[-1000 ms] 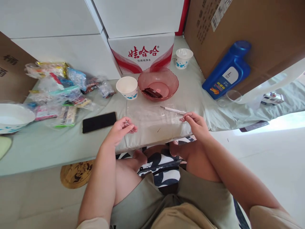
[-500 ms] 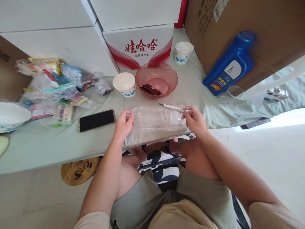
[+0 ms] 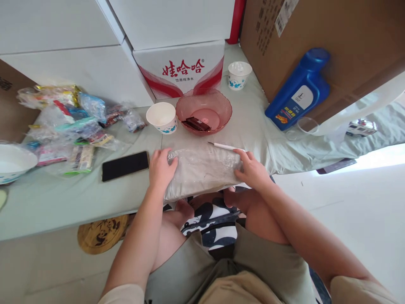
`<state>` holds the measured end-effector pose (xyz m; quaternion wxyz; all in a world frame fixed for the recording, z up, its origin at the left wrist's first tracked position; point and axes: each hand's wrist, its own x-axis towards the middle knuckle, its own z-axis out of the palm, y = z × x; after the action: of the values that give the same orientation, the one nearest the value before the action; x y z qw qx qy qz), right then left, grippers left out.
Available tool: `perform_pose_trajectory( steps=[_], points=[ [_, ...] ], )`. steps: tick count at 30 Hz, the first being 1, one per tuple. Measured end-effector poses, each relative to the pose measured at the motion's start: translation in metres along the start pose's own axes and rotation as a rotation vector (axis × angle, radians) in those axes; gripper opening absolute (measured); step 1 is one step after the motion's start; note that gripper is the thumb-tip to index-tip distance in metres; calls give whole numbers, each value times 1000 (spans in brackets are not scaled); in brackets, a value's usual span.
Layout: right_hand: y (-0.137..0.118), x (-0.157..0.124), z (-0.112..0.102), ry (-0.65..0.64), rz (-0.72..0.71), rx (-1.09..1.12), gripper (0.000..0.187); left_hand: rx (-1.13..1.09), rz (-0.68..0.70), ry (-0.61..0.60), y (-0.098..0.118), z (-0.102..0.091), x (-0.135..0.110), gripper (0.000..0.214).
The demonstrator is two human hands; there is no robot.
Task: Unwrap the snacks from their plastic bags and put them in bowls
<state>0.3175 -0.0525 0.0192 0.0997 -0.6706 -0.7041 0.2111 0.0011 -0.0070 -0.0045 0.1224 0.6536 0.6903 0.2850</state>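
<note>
A clear plastic bag (image 3: 202,162) lies stretched flat on the green cloth near the table's front edge. My left hand (image 3: 160,168) presses on its left end with curled fingers gripping the plastic. My right hand (image 3: 251,169) holds its right end the same way. A thin white pen-like stick (image 3: 225,146) lies just behind the bag. Beyond it stands a pink ribbed bowl (image 3: 218,110) with a dark wrapped bar (image 3: 196,123) inside, and a white paper cup (image 3: 162,117) to its left.
A black phone (image 3: 125,165) lies left of my left hand. A heap of wrapped snacks (image 3: 68,122) and a white bowl (image 3: 12,162) are at the far left. A blue jug (image 3: 299,93), a second paper cup (image 3: 239,74), white cartons and cardboard boxes line the back.
My hands lifted the clear bag's ends from the table, spread it, then laid it down flat a little farther forward. Both hands now press on its ends.
</note>
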Motion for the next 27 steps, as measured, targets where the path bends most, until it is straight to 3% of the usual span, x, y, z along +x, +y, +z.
perform_pose_trajectory(
  steps=[4,9,11,14,16,18,20,22,23,25,27],
  points=[
    [-5,-18,1,-79,-139,-104,78,-58,54,-35,1,9,1,27],
    [-10,-43,-14,-309,-187,-204,77,-170,35,-185,7,8,1,32],
    [-17,-41,-28,-274,-176,-179,66,-290,35,-225,10,5,0,32],
    [-37,-15,-42,-51,-251,-66,53,-503,17,-263,14,4,-1,33],
    [-51,11,-35,5,-391,85,59,-612,-14,-286,17,4,-2,34],
    [-62,35,-16,-97,-450,245,65,-689,-39,-321,19,4,-3,38],
    [-66,49,4,-344,-434,310,36,-753,-60,-349,19,0,-3,42],
    [-65,52,18,-574,-390,403,7,-832,-82,-299,16,-6,-2,47],
    [-64,51,21,-636,-355,478,7,-878,-97,-237,14,-9,0,50],
    [-61,49,23,-632,-266,669,13,-975,-147,-107,10,-14,5,52],
    [-61,49,21,-521,-182,856,19,-1063,-233,-83,12,-16,9,50]
  ],
)
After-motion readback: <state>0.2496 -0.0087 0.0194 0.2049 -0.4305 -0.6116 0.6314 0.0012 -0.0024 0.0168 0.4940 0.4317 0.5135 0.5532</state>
